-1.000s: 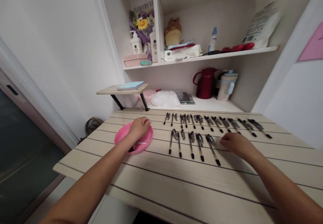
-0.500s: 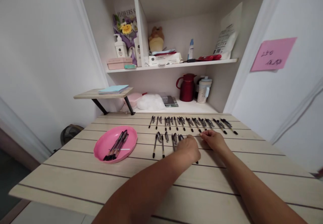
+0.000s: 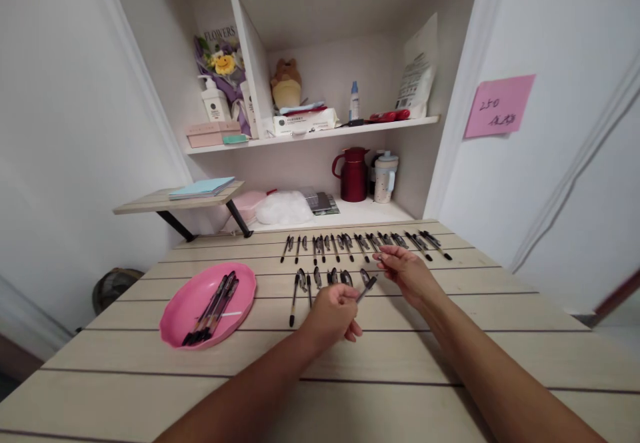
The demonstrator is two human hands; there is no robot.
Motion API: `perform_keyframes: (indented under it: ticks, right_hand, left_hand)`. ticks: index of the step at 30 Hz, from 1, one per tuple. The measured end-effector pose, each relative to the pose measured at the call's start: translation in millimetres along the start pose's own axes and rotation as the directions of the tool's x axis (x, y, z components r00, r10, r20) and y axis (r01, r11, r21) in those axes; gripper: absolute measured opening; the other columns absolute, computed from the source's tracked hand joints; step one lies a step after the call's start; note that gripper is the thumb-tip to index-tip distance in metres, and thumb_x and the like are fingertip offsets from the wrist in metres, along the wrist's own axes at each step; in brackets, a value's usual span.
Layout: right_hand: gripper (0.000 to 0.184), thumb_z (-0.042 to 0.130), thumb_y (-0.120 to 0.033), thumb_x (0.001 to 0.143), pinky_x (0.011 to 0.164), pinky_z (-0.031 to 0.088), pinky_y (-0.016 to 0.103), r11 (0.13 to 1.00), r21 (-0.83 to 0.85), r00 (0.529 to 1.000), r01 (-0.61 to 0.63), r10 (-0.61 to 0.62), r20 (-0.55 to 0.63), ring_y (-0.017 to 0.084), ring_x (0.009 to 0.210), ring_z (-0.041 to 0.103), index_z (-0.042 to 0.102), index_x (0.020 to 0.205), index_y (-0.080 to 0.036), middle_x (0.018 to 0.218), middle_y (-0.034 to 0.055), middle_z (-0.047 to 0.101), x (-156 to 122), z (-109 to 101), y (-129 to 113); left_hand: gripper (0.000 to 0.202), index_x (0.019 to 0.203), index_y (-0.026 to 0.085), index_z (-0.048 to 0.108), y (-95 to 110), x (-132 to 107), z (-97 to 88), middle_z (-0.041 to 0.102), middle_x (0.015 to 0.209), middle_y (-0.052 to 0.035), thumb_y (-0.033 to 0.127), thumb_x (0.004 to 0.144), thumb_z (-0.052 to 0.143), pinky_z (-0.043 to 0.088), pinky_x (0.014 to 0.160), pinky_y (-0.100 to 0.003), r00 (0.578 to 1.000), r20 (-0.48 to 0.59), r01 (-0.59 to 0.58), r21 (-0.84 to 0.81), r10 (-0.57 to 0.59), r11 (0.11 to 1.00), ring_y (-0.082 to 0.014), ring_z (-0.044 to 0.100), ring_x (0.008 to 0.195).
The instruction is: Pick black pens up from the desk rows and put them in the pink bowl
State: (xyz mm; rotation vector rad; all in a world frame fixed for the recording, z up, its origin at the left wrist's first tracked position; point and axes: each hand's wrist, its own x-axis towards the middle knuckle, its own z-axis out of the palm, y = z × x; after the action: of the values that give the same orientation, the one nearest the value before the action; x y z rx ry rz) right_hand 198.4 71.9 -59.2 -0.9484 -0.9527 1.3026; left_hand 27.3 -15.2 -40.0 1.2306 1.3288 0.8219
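Observation:
Between the thumb and fingers of my left hand (image 3: 334,311) is a black pen (image 3: 368,286), tilted, its dark end pointing up and right. My right hand (image 3: 403,271) is pinched just above and right of that pen; whatever its fingertips hold is too small to make out. Beneath and beside my left hand lies a near row of pen parts, with a pen body (image 3: 293,302) at its left end and dark caps (image 3: 317,276) between. Farther back runs a longer row of black pen bodies (image 3: 335,248) and caps. My left hand partly hides the near row.
A pink dish (image 3: 173,310) with several pens and a thin white stick stands on the slatted table (image 3: 240,390) at left. Behind it is a small raised shelf (image 3: 150,202) bearing blue paper. A red jug (image 3: 354,175) and a cup (image 3: 386,178) stand at the back.
My left hand has drawn back from the near row, and the pen in its fingers now shows, tilted up. My right hand stays pinched close by. The whole view has shifted.

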Motion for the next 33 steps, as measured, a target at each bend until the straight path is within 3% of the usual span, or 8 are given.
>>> perform_keyframes:
  ticks: [6,14,28,33]
  right_hand:
    - [0.032,0.076,-0.024,0.057,0.043,0.041,0.018,0.994,0.108,0.997,-0.015,0.006,0.076,0.009,0.055,0.056,0.059,0.084,-0.020,0.078,0.0020,0.067,-12,12,-10]
    - [0.035,0.076,-0.027,0.057,0.048,0.041,0.018,0.994,0.104,0.990,-0.045,0.030,0.136,0.008,0.057,0.057,0.059,0.086,-0.020,0.079,0.0023,0.068,-14,16,-4]
    - [0.032,0.076,-0.025,0.059,0.048,0.042,0.021,0.991,0.114,0.990,-0.067,0.052,0.133,0.009,0.055,0.056,0.058,0.085,-0.020,0.079,0.0021,0.067,-19,25,-3]
    - [0.038,0.078,-0.028,0.056,0.049,0.041,0.021,0.997,0.070,0.993,-0.039,0.031,0.115,0.010,0.057,0.057,0.058,0.087,-0.019,0.078,0.0024,0.068,-21,27,-3]
  left_hand:
    - [0.029,0.095,0.013,0.054,-6,-2,-4.9,0.046,0.044,0.0076,0.023,0.069,0.048,0.030,0.030,-0.014,0.992,-0.091,-0.105,-0.161,0.091,0.981,-0.0049,0.040,0.030]
    - [0.030,0.098,0.013,0.053,-3,-1,-7.7,0.045,0.045,0.0084,0.021,0.070,0.046,0.032,0.032,-0.014,0.994,-0.079,-0.081,-0.177,0.068,0.981,-0.0038,0.039,0.030]
    - [0.034,0.100,0.013,0.053,-6,-2,-3.1,0.046,0.047,0.0084,0.027,0.068,0.051,0.036,0.035,-0.016,0.993,-0.089,-0.100,-0.252,0.079,0.963,-0.0041,0.040,0.031]
    - [0.033,0.097,0.014,0.053,-11,0,1.2,0.047,0.058,0.0063,0.028,0.066,0.053,0.038,0.034,-0.016,0.980,-0.145,-0.168,-0.243,0.135,0.955,-0.0045,0.046,0.036]
